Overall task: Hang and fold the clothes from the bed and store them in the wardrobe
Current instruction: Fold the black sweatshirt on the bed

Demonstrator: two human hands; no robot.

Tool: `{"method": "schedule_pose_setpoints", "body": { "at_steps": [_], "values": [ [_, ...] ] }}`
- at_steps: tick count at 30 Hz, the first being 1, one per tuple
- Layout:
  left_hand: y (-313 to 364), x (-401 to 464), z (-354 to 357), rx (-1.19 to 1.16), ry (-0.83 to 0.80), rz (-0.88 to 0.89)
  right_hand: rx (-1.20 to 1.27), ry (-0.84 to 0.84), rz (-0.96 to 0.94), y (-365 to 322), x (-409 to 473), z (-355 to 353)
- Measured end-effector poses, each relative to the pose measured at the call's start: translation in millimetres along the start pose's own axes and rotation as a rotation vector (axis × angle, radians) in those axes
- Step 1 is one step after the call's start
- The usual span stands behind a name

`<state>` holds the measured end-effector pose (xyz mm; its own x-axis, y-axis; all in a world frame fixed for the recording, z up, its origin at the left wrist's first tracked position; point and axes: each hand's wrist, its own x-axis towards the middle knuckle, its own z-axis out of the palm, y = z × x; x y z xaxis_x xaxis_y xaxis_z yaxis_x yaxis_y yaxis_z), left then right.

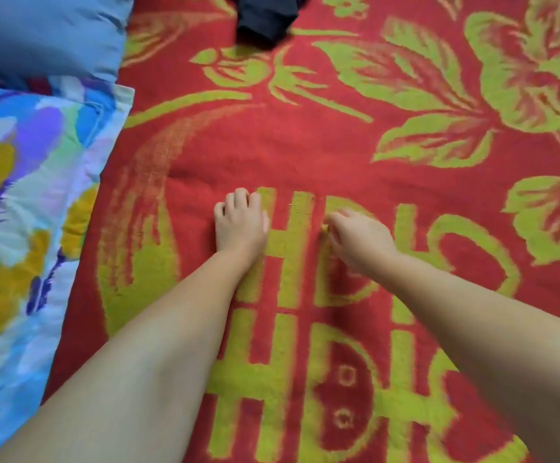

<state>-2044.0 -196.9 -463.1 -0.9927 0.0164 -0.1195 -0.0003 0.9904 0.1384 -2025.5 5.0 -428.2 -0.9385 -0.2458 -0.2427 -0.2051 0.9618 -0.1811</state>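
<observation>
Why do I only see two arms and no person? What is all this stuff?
The camera sits on the person's head and looks down, so you see only their own arms. The left hand and the right hand reach out over a red blanket with yellow-green flowers. Both hands have curled fingers, and neither clearly holds anything. At the top edge lies a dark piece of clothing. On the left are a colourful flowery quilt and a blue pillow.
</observation>
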Motion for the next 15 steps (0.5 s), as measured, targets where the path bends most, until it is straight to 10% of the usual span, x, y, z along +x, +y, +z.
{"method": "schedule_pose_setpoints", "body": {
  "at_steps": [5, 15],
  "values": [
    [-5.2, 17.0, 47.3, -0.106, 0.361, 0.016, -0.023, 0.244, -0.046, 20.1, 92.9, 14.2],
    [-8.1, 27.5, 41.6, -0.126, 0.290, 0.071, 0.057, 0.213, 0.142, 3.3, 137.4, 44.7]
  ]
}}
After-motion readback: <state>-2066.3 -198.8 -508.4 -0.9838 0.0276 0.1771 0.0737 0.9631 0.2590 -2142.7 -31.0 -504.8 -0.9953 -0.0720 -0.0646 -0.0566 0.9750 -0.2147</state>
